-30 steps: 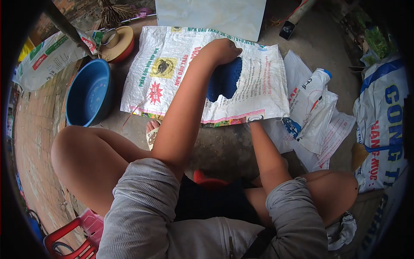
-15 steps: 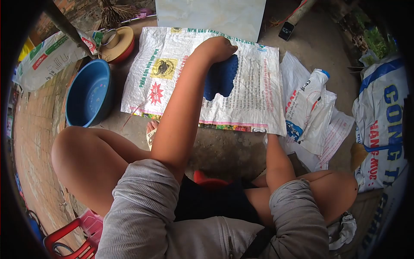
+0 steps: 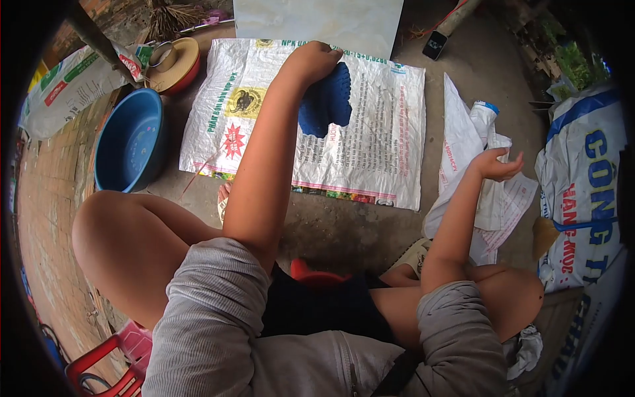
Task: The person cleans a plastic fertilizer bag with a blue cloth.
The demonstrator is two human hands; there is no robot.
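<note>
Pinching one blue cloth (image 3: 325,102) over one flat printed sack (image 3: 387,126), the left hand (image 3: 336,54) has fingers closed, while one right hand (image 3: 518,163), fingers loosely spread, is above white bags (image 3: 463,135), one blue basin (image 3: 129,142) near the sack.

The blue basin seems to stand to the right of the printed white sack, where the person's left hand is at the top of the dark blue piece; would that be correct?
Not quite: the head view shows the blue basin to the left of the printed white sack. The left hand is indeed at the top of the dark blue piece.
</note>
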